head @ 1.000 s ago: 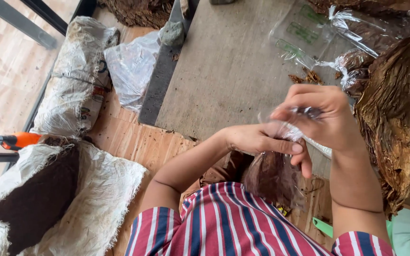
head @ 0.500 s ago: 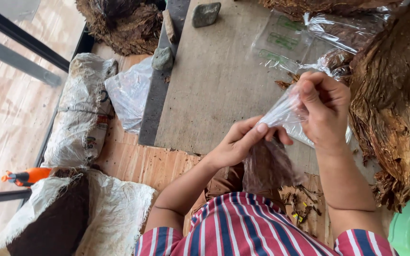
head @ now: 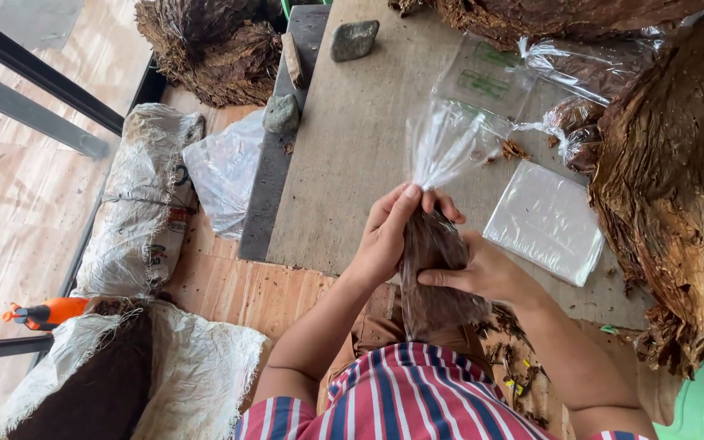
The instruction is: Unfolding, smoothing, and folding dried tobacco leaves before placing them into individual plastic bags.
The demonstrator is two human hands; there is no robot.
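Your hands have come down from where they were raised half a second ago and now meet low at the near edge of the desk (head: 352,163). Your left hand (head: 389,236) pinches the neck of the clear bag (head: 442,147), whose empty top fans upward, where before it was only reaching for it. Your right hand (head: 482,273), which held the bag aloft, now wraps the bag's filled lower part, packed with brown dried leaf (head: 433,277). A flat stack of clear bags (head: 543,220) lies just beside your right hand.
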